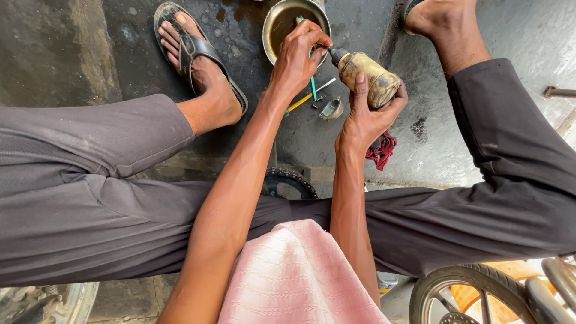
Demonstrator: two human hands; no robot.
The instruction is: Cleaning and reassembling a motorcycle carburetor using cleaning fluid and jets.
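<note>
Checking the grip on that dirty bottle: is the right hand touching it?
Touching. The head view shows the right hand wrapped around the grimy yellow bottle, its fingers curled under the base and the forefinger lying flat up its side.

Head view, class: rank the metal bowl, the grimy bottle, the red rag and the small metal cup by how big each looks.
1. Metal bowl, though partly hidden by the left hand.
2. Grimy bottle, held by the right hand.
3 and 4. Red rag and small metal cup: the rag is partly hidden, so unsure.
</note>
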